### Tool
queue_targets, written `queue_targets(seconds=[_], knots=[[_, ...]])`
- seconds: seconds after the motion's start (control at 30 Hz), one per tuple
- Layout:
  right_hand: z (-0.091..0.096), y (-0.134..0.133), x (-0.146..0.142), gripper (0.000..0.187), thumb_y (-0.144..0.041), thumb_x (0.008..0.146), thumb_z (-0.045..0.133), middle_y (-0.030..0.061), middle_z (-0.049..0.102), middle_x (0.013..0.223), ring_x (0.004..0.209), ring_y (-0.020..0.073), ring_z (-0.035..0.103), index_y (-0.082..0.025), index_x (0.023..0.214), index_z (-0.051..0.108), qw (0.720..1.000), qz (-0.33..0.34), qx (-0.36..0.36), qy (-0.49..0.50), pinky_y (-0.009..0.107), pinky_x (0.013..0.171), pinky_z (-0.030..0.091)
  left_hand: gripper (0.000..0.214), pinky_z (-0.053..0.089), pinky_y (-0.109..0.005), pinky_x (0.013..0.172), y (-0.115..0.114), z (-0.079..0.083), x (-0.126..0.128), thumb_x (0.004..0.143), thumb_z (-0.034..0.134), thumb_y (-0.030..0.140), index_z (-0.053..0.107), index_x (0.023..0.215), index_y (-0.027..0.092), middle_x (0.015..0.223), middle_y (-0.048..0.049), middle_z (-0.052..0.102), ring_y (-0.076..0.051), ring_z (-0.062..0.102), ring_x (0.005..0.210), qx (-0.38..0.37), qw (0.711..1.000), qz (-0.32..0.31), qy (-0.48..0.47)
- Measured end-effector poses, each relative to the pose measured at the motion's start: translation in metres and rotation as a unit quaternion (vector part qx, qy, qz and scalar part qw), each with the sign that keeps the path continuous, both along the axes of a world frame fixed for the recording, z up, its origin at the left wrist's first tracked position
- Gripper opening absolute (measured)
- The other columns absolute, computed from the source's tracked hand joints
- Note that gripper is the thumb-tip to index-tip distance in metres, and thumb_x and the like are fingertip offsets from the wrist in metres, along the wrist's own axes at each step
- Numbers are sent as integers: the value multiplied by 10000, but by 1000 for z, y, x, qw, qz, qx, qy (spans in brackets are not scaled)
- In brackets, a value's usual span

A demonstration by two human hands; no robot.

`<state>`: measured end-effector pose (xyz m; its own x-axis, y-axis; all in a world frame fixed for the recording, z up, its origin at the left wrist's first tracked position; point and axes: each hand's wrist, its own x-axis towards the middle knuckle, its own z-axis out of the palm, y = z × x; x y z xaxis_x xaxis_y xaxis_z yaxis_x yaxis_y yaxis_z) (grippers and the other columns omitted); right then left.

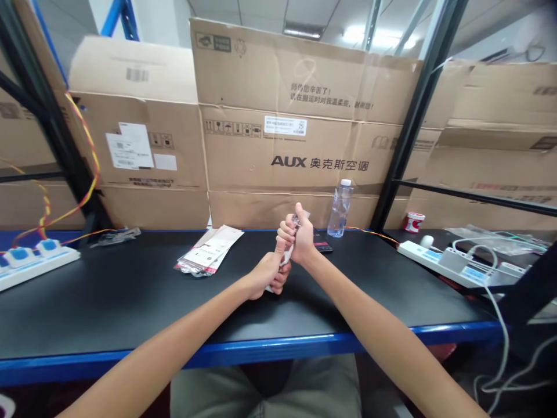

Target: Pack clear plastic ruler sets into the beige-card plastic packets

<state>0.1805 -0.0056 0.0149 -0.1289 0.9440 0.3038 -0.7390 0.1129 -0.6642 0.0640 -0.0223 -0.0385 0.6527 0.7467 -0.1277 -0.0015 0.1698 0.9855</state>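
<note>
Both fists are wrapped around one slim, crumpled white item that looks partly clear, like plastic wrapping; most of it is hidden by the fingers. My left hand grips its lower end, and a white tip sticks out beneath that fist. Higher up and a little to the right, my right hand closes around the upper end with its thumb pointing up. The two fists nearly touch above the black tabletop. Behind the right hand lies a flat dark object, partly covered.
Left of the hands lies a stack of flat printed packets. A water bottle stands behind to the right. Power strips with cables sit on the right and another power strip on the left. Cardboard walls the back.
</note>
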Motion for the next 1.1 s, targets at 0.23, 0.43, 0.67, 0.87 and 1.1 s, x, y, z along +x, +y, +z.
queue_targets(seconds=[0.23, 0.43, 0.67, 0.87, 1.1], knots=[[1, 3, 0, 649, -694, 871, 548, -80, 253, 435, 362, 41, 188, -195, 530, 311, 1000, -9, -11, -5, 167, 322, 178, 710, 221, -200, 362, -1, 3, 0, 759, 301, 911, 354, 597, 221, 433, 91, 224, -61, 170, 373, 18, 1000, 18, 17], [3, 8, 4, 559, -674, 819, 619, -42, 430, 488, 432, 82, 427, -195, 584, 453, 998, -26, -27, -60, 199, 412, 379, 704, 200, -187, 374, 9, 7, -6, 764, 328, 902, 373, 617, 215, 464, 92, 227, -58, 171, 389, 54, 997, 46, 43], [2, 17, 16, 225, -275, 697, 733, 1, 617, 742, 718, 168, 623, -185, 836, 580, 939, -297, -13, -170, 312, 711, 528, 702, 244, -218, 388, 26, 7, -18, 797, 289, 881, 377, 594, 214, 474, 57, 308, -86, 274, 394, 178, 970, 91, 137], [-3, 11, 21, 236, -189, 785, 607, 76, 688, 1042, 1061, 244, 599, -212, 1017, 643, 664, -475, 280, -505, 393, 1019, 401, 715, 394, -304, 590, 42, 4, -35, 891, 230, 790, 493, 584, 201, 610, -64, 578, -230, 603, 641, 440, 823, 133, 333], [-25, 14, 19, 313, -284, 956, 411, 53, 732, 910, 850, 214, 648, -215, 852, 698, 563, -63, 235, -790, 318, 819, 437, 751, 506, -441, 749, 40, 6, -49, 961, 156, 670, 701, 986, 154, 1007, -222, 719, -388, 703, 938, 527, 647, 66, 546]])
